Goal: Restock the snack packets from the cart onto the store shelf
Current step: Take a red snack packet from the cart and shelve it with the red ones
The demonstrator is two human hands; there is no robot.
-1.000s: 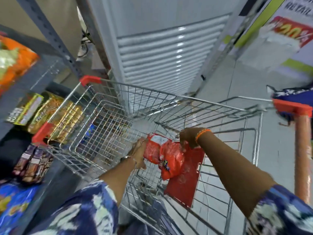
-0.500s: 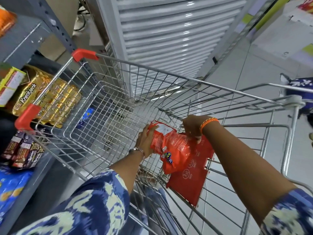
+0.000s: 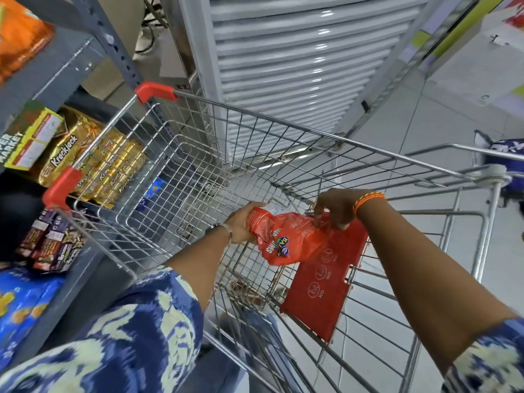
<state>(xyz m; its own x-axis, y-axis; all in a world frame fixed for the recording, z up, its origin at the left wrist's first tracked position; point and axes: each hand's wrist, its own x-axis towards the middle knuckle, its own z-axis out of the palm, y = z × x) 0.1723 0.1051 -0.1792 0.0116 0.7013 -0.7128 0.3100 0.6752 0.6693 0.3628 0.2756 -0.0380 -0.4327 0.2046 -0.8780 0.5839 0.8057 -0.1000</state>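
The fingers (image 3: pixel 323 215) of the right hand (image 3: pixel 337 207) pinch down on the crinkled upper edge of a red snack packet (image 3: pixel 286 239), while the left hand (image 3: pixel 241 225) is wrapped around the packet's other end, thumb on top and the rest of the fingers hidden behind it. Both hands are closed on the same packet, which hangs inside the cart (image 3: pixel 255 154), near its handle end and just above the red fold-down seat flap (image 3: pixel 323 282), clear of the wire floor. From what shows, this looks like an early-to-middle point in one restocking cycle: the packet is gripped but has not left the basket, and it must yet be carried left to the shelf (image 3: pixel 54 69). That shelf already carries gold biscuit packs (image 3: pixel 93 163), small dark boxes (image 3: pixel 51 245) and blue bags (image 3: pixel 22 302) on lower levels. The basket floor looks nearly bare apart from this packet, so little may be left to move, though the near corner is hidden by the arms. The packet's long axis runs roughly from upper left to lower right, its printed face toward the camera, the lettering upside down.
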